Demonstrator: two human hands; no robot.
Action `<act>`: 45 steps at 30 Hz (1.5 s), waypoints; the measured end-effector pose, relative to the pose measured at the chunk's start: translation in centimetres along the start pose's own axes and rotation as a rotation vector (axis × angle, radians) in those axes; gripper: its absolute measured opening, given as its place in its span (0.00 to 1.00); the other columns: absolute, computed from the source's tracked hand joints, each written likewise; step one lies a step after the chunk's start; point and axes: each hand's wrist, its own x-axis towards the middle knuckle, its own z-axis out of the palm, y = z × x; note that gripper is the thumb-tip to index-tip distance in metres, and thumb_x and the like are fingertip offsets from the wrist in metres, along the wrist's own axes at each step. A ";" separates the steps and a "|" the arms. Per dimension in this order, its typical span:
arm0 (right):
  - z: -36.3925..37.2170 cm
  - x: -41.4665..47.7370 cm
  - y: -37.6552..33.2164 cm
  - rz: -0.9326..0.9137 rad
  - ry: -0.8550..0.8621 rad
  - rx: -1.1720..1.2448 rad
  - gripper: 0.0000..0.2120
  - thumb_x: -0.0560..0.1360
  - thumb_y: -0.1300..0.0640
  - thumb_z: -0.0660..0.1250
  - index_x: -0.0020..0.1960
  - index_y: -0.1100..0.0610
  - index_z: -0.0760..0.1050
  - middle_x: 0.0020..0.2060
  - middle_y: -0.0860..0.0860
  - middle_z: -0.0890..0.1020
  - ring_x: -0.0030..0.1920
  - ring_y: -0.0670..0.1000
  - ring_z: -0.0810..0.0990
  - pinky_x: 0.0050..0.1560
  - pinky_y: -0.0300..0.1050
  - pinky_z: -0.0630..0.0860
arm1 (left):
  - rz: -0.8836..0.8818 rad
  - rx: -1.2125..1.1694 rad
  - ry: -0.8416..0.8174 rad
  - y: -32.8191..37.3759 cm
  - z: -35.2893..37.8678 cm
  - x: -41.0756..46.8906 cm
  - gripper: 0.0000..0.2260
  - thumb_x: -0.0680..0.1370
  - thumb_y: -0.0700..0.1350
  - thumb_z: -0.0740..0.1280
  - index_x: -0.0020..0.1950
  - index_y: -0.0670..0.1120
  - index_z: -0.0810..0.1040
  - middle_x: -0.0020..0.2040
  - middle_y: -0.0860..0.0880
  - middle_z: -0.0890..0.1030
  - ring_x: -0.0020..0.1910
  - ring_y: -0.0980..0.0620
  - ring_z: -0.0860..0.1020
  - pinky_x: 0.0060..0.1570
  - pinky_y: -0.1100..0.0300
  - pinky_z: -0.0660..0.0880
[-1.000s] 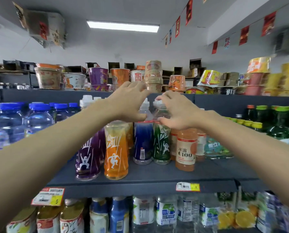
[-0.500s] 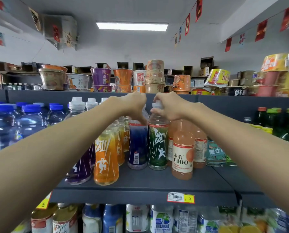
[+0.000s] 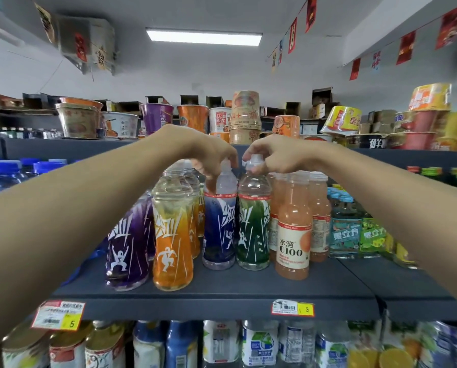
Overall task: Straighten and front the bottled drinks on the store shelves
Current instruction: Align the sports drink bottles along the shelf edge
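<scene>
On the dark middle shelf stand sports-drink bottles side by side. My left hand grips the top of the blue bottle, fingers curled over its cap and neck. My right hand pinches the white cap of the green bottle right beside it. Both bottles stand upright, set back from the shelf edge. A purple bottle and an orange bottle stand further forward on the left. A pink C100 bottle stands forward on the right.
Blue-capped water bottles fill the shelf's left end, teal and green bottles the right. Instant-noodle cups line the shelf above. More bottles and cans sit on the lower shelf. Price tags hang on the shelf edge.
Both hands have stayed on the tops of the blue and green bottles, and the two bottles now stand closer to me. The view has come nearer to the shelf.
</scene>
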 end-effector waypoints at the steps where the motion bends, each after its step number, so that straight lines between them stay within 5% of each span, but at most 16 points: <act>1: 0.0 0.0 -0.1 0.008 0.002 -0.025 0.19 0.77 0.51 0.72 0.66 0.47 0.74 0.69 0.50 0.74 0.66 0.51 0.73 0.63 0.47 0.69 | -0.003 0.016 0.006 0.1 0.0 0.1 0.39 0.67 0.52 0.81 0.74 0.53 0.68 0.73 0.48 0.68 0.70 0.44 0.68 0.68 0.47 0.66; 6: 1.0 0.4 -0.3 0.038 0.072 -0.299 0.38 0.73 0.33 0.70 0.73 0.57 0.69 0.67 0.54 0.77 0.63 0.54 0.75 0.55 0.43 0.69 | -0.071 0.028 0.129 0.6 0.2 0.5 0.43 0.62 0.70 0.76 0.68 0.45 0.75 0.60 0.48 0.80 0.58 0.46 0.77 0.57 0.53 0.74; 10: 1.2 0.4 0.1 0.048 0.057 -0.191 0.35 0.75 0.38 0.71 0.74 0.56 0.70 0.66 0.54 0.77 0.63 0.55 0.76 0.54 0.43 0.68 | -0.042 0.038 0.103 0.6 -0.1 0.5 0.38 0.65 0.64 0.78 0.68 0.44 0.77 0.56 0.48 0.81 0.54 0.47 0.77 0.54 0.53 0.75; 13: 0.9 0.1 0.1 0.055 0.025 -0.133 0.29 0.77 0.42 0.71 0.72 0.54 0.71 0.59 0.51 0.78 0.53 0.50 0.77 0.49 0.43 0.69 | 0.007 0.012 0.092 0.5 -1.0 -0.1 0.32 0.68 0.59 0.78 0.68 0.47 0.78 0.60 0.49 0.80 0.53 0.50 0.74 0.52 0.56 0.69; 27: -0.7 -0.9 0.0 -0.033 -0.046 -0.111 0.22 0.77 0.46 0.71 0.69 0.51 0.75 0.55 0.46 0.77 0.57 0.49 0.76 0.54 0.45 0.69 | 0.104 -0.044 0.033 -0.2 -2.3 -1.4 0.15 0.73 0.52 0.76 0.58 0.55 0.79 0.66 0.49 0.77 0.65 0.48 0.73 0.59 0.54 0.65; 31: -1.6 -0.6 0.1 -0.012 -0.130 -0.010 0.24 0.75 0.39 0.71 0.66 0.49 0.77 0.54 0.45 0.81 0.53 0.47 0.81 0.49 0.42 0.75 | 0.115 -0.154 -0.047 -0.4 -2.5 -1.6 0.18 0.74 0.56 0.74 0.62 0.55 0.78 0.66 0.51 0.76 0.62 0.48 0.77 0.60 0.53 0.73; 34: -1.7 0.0 -0.1 0.019 -0.078 -0.016 0.29 0.73 0.26 0.60 0.62 0.46 0.78 0.53 0.43 0.81 0.51 0.45 0.81 0.48 0.43 0.75 | 0.123 -0.265 -0.032 -0.5 -2.8 -1.8 0.27 0.73 0.65 0.68 0.66 0.51 0.78 0.59 0.55 0.78 0.54 0.54 0.80 0.48 0.60 0.78; 39: -0.9 2.2 1.8 0.047 0.204 0.060 0.14 0.82 0.41 0.60 0.53 0.45 0.82 0.45 0.46 0.83 0.46 0.48 0.82 0.44 0.43 0.73 | 0.035 -0.264 0.260 -1.4 -2.8 0.0 0.14 0.83 0.56 0.63 0.55 0.47 0.83 0.46 0.50 0.84 0.45 0.51 0.83 0.46 0.57 0.79; 42: -0.8 3.3 2.7 0.036 0.192 0.003 0.05 0.80 0.47 0.67 0.53 0.44 0.80 0.47 0.43 0.82 0.47 0.44 0.79 0.41 0.37 0.70 | -0.025 -0.289 0.212 -1.6 -2.7 1.5 0.15 0.83 0.53 0.63 0.65 0.47 0.80 0.58 0.49 0.82 0.53 0.50 0.81 0.52 0.55 0.79; 45: -1.0 4.3 3.2 0.035 0.149 -0.040 0.13 0.78 0.47 0.70 0.61 0.45 0.78 0.53 0.46 0.81 0.49 0.43 0.78 0.41 0.35 0.68 | -0.068 -0.348 0.130 -1.7 -2.8 2.8 0.18 0.83 0.53 0.63 0.70 0.46 0.76 0.65 0.49 0.76 0.55 0.50 0.79 0.50 0.56 0.82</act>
